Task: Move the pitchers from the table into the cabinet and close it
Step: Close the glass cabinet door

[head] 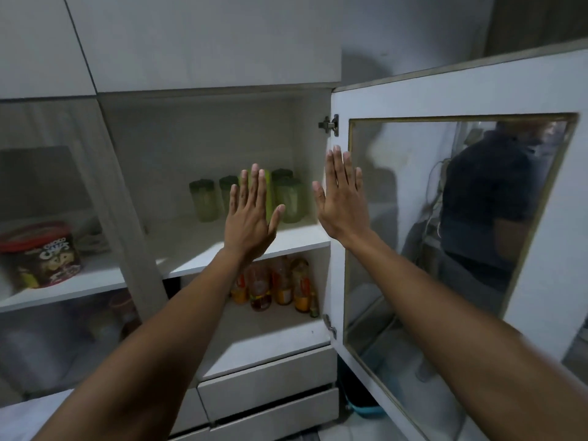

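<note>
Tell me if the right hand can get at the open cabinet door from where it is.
Probably yes. The right hand is raised flat and empty beside the hinge side of the cabinet door, which stands swung open to the right. Nothing lies between them, though its outer edge is farther right.

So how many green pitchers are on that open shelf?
4 show for sure: one far left, one beside it, two at the right. The left hand may hide more.
</note>
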